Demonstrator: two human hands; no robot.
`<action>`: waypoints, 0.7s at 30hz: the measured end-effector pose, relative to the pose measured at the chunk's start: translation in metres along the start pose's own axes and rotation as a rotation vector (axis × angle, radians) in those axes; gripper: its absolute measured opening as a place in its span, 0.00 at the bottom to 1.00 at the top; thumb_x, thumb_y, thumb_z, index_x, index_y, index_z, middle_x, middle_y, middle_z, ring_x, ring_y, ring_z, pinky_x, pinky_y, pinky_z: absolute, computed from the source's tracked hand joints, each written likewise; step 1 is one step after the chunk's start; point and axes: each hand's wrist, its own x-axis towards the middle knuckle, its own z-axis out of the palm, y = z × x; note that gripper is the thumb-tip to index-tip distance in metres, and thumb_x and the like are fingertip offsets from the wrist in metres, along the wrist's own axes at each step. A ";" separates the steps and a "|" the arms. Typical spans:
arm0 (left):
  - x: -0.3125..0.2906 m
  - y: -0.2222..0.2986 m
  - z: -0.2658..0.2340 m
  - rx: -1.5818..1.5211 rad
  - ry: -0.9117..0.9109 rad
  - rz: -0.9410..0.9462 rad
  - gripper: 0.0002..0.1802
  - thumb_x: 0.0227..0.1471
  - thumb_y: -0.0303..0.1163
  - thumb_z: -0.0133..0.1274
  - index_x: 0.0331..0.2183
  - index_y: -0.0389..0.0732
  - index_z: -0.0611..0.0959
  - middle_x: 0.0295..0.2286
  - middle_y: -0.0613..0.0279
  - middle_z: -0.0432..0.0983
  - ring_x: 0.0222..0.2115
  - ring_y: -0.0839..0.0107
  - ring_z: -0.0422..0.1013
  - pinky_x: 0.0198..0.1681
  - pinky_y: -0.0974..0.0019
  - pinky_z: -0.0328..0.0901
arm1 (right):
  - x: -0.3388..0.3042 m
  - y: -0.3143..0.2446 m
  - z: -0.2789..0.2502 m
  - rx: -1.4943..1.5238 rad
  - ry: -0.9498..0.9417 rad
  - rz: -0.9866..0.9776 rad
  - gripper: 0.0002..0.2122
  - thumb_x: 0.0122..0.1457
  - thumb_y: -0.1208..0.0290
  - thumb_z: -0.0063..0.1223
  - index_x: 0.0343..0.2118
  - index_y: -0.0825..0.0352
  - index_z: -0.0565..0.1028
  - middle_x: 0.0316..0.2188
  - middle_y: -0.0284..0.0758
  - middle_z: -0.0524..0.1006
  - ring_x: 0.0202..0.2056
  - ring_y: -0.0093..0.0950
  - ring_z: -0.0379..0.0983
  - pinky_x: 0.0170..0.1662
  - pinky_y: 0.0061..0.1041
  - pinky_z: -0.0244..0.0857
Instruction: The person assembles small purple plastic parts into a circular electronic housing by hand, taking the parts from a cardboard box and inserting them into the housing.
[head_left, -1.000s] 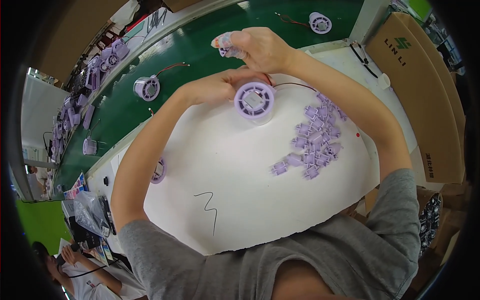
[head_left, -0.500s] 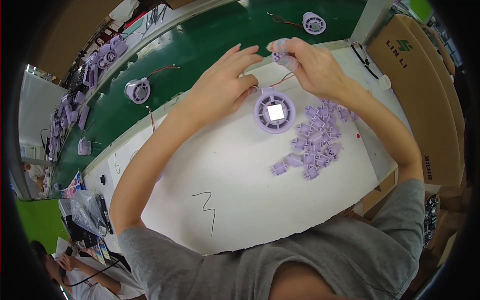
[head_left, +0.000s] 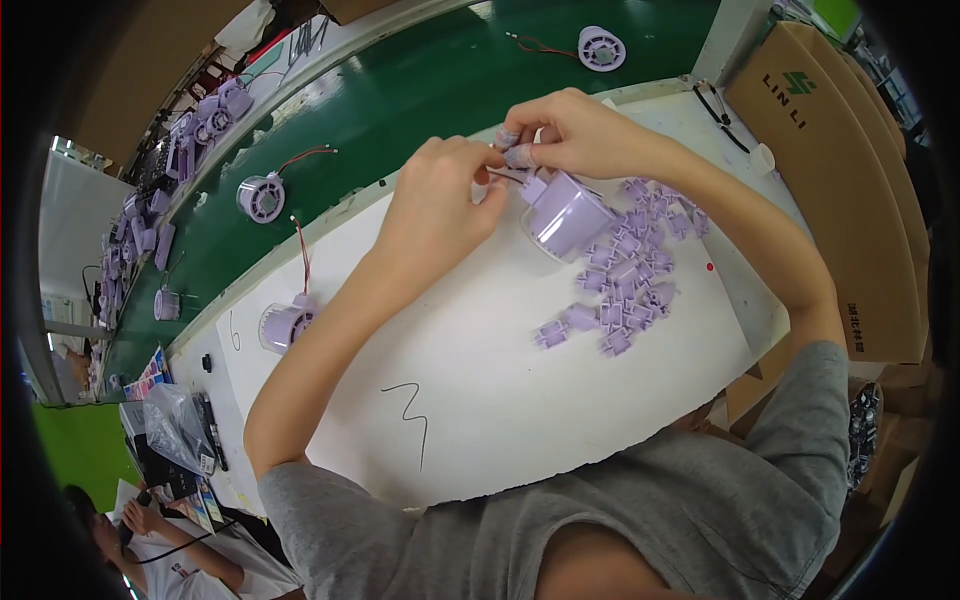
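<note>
A light purple cylindrical housing point(head_left: 568, 218) lies tilted on the white paper, its smooth side toward me and its narrow neck pointing at my fingers. Thin wires point(head_left: 507, 176) run from that neck to my left hand point(head_left: 445, 195), whose thumb and fingers are pinched around them. My right hand point(head_left: 560, 137), with coverings on its fingertips, is closed in a pinch just above the neck, close to the left fingertips. Whatever it grips is hidden by the fingers. Right of the housing is a loose pile of small purple plastic parts point(head_left: 625, 275).
Another wired purple housing point(head_left: 287, 323) stands beside my left forearm. Beyond the paper, a green belt point(head_left: 400, 110) carries more housings point(head_left: 601, 48). A tall cardboard box point(head_left: 830, 200) borders the right side; a plastic bag point(head_left: 178, 425) and pens lie left. A person point(head_left: 190, 540) sits lower left.
The housing has tipped from face up onto its side. My right hand has come down and left to meet my left hand. Housings on the belt have shifted slightly left.
</note>
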 end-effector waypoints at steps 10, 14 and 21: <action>-0.012 -0.001 -0.018 -0.201 -0.254 -0.195 0.05 0.39 0.24 0.50 0.24 0.33 0.77 0.20 0.59 0.72 0.17 0.73 0.61 0.22 0.73 0.57 | -0.036 -0.038 0.029 -0.112 0.128 0.190 0.09 0.45 0.75 0.48 0.29 0.74 0.72 0.21 0.44 0.75 0.22 0.38 0.72 0.28 0.29 0.65; -0.017 0.014 -0.015 -0.212 -0.229 -0.244 0.05 0.41 0.20 0.46 0.26 0.32 0.75 0.22 0.50 0.73 0.22 0.56 0.71 0.25 0.60 0.64 | -0.044 -0.044 0.038 -0.122 0.222 0.072 0.09 0.47 0.78 0.50 0.34 0.71 0.71 0.19 0.35 0.73 0.16 0.22 0.65 0.19 0.21 0.58; -0.035 0.007 -0.007 -0.007 0.094 0.099 0.05 0.40 0.18 0.49 0.26 0.36 0.74 0.23 0.56 0.70 0.25 0.60 0.68 0.28 0.62 0.64 | -0.027 -0.039 0.041 0.362 0.327 0.310 0.08 0.52 0.79 0.47 0.36 0.73 0.70 0.25 0.38 0.75 0.24 0.22 0.73 0.26 0.19 0.67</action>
